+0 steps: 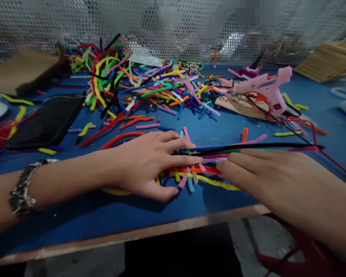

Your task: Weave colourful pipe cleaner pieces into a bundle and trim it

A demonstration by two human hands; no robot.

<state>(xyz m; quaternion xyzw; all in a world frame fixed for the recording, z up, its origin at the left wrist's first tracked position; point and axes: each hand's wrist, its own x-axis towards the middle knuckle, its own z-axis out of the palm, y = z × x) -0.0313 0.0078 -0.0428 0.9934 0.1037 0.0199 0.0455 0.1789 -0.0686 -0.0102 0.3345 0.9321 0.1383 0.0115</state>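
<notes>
Several long pipe cleaners [216, 183] in yellow, red, lilac, green, blue and black lie side by side across the tabletop. Short pink, light blue and tan pieces [191, 184] cross them, looking woven through. My left hand [149, 163] rests palm down over the left part of this weave, its fingers spread and pressing on the strands. On the right side, my right hand [256, 171] has its fingers together around the strands; the thumb and the exact grip are hidden under it. A black pipe cleaner [265, 146] runs along the far side, past my right knuckles.
Cut pipe cleaners [164, 86] form a big heap at the back. A pink hot glue gun [269, 90] rests on cardboard, its red cord trailing right. A dark phone-like slab [48, 119] lies left. A perforated metal screen [132, 23] stands behind; the wooden table edge [149, 227] is near me.
</notes>
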